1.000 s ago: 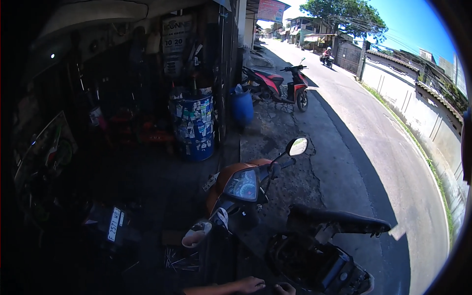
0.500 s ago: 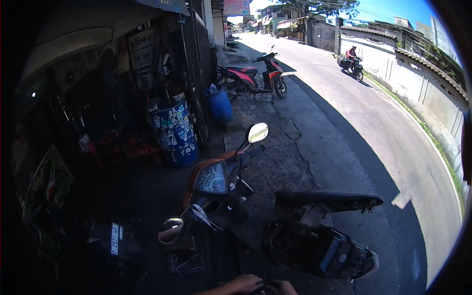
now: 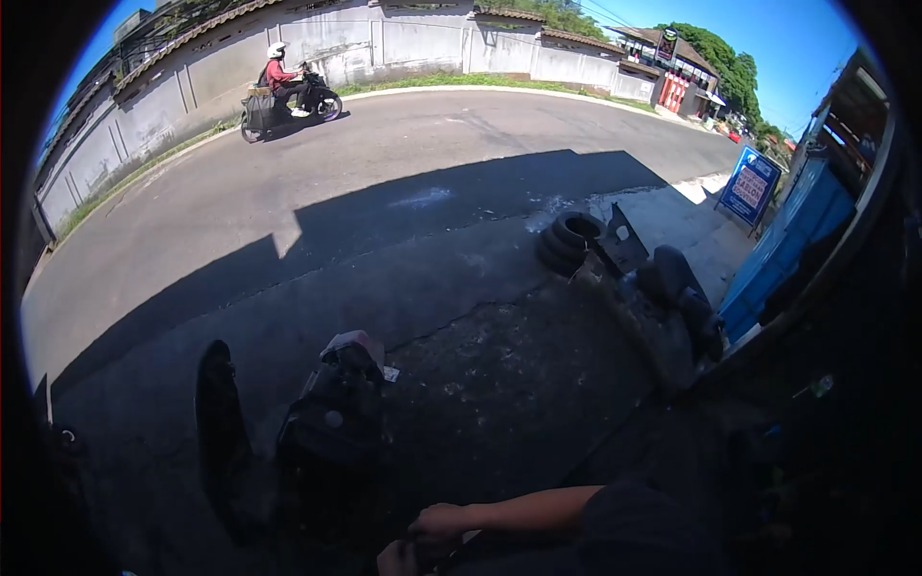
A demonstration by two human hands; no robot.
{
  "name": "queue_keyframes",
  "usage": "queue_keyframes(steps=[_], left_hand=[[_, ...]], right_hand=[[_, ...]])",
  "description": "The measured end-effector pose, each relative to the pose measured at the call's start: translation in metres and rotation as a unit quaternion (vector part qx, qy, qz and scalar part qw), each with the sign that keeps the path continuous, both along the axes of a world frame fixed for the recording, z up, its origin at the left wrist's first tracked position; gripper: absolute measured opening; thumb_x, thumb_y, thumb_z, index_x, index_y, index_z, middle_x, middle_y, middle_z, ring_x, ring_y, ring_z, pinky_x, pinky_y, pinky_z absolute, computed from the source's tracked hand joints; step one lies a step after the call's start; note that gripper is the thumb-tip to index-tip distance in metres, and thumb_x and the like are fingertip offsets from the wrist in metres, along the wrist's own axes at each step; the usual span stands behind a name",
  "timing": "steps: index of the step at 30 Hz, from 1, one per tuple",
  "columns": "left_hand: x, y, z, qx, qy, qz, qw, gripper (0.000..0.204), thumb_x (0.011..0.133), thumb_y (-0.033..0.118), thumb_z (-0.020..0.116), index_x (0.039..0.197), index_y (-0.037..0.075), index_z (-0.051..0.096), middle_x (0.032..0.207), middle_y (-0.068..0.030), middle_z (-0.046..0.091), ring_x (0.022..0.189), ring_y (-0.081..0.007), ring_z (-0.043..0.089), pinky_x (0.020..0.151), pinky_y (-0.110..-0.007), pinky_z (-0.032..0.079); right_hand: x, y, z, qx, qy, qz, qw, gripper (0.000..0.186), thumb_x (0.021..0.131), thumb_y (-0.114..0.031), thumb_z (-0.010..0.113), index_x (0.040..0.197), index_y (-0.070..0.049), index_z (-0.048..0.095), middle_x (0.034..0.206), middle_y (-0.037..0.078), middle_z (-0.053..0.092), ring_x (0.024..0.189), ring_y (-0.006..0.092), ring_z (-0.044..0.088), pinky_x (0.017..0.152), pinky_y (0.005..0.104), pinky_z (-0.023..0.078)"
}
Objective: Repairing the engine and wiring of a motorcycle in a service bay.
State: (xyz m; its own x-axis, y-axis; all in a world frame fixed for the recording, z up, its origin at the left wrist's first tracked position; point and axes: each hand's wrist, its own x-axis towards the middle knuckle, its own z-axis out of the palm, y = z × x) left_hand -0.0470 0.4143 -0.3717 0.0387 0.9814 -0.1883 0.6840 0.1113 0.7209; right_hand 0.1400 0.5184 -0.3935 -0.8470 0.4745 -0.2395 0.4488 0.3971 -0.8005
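Note:
Low in the view, my right hand (image 3: 442, 520) has its fingers curled on something small and dark that I cannot make out. My left hand (image 3: 396, 559) is just below it at the bottom edge, also closed, with what it holds hidden in shadow. Beyond them stands the dark body of a scooter (image 3: 331, 418), and its long black seat (image 3: 216, 403) is raised at its left side.
Stacked tyres (image 3: 567, 245) and a black scooter seat (image 3: 663, 274) lie right of centre, beside blue panels (image 3: 778, 250) and a standing sign (image 3: 749, 187). A helmeted rider on a motorbike (image 3: 288, 96) is on the road (image 3: 403, 134) before a white wall (image 3: 418, 43).
The view has swung right, from the workshop interior and orange scooter's handlebars to the road, tyres and sign. My hands stay close together low down. The passing rider has moved along the road.

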Motion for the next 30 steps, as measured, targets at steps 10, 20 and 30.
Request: queue_keyframes(steps=[10,20,30], left_hand=[[0.023,0.064,-0.005,0.013,-0.054,-0.241,0.969,0.022,0.094,0.02,0.064,0.099,0.0,0.071,0.095,-0.0224,0.071,0.091,-0.0398,0.068,0.08,-0.044,0.054],[-0.058,0.063,0.004,-0.079,-0.07,-0.241,0.965,0.023,0.094,0.023,0.066,0.1,0.002,0.072,0.092,-0.0243,0.07,0.09,-0.0406,0.069,0.077,-0.043,0.054],[-0.054,0.09,-0.04,-0.303,-0.322,-0.263,0.858,0.027,0.102,0.021,0.059,0.115,0.0,0.07,0.094,-0.0063,0.072,0.081,-0.0134,0.066,0.071,-0.028,0.054]], right_hand=[[0.062,-0.065,0.003,-0.028,-0.067,-0.305,0.95,0.029,0.096,-0.032,0.057,0.111,-0.01,0.068,0.097,0.017,0.072,0.093,0.0385,0.069,0.082,0.0506,0.053],[-0.011,-0.099,-0.006,-0.038,-0.054,-0.42,0.905,0.032,0.095,-0.032,0.057,0.115,-0.009,0.068,0.102,0.017,0.073,0.099,0.0376,0.069,0.088,0.0495,0.053],[-0.033,-0.128,0.008,0.003,-0.026,-0.519,0.855,0.03,0.098,-0.035,0.057,0.113,-0.01,0.066,0.095,0.015,0.072,0.091,0.0369,0.069,0.079,0.0485,0.052]])
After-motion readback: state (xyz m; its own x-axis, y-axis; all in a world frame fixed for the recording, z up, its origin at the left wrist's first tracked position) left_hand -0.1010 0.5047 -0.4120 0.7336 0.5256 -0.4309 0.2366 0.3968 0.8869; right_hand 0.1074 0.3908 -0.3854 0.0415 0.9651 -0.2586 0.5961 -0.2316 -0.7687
